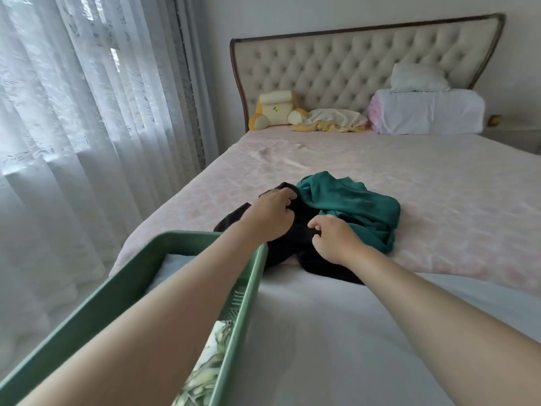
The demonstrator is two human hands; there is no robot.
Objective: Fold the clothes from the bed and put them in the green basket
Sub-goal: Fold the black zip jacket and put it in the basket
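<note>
Bed [439, 200]: fills most of the view, pink quilted cover over the far part, white cover [322, 332] over the near part.

Curtain [87, 112]: sheer white, full height on the left, daylight behind it.

Headboard [336, 63]: cream, tufted, dark wooden frame.

Basket [117, 291]: green plastic, at the near left corner of the bed, its right wall against the white cover. Cannot tell whether it rests on the bed or beside it. Inside: a leaf-print cloth [205, 376] at the near end, a pale cloth [172, 265] at the far end. The left forearm crosses over its right rim.

Bedding roll [427, 112]: white and pink, against the headboard on the right, small white pillow [418, 77] on top.

Green garment [351, 200]: crumpled, unfolded, mid-bed, lying partly over the black garment.

Black garment [295, 238]: crumpled, unfolded, just beyond the basket's far right corner, spread across the seam between pink and white covers.

Cream and yellow cloth [333, 120]: loose heap at the head of the bed, beside a plush toy [275, 109] propped on the headboard.

Left hand [275, 215]: on the black garment's far edge, fingers curled, grip clamped on the fabric.

Right hand [336, 238]: near the left one, fingertips pinching the black fabric next to the green garment's edge.
</note>
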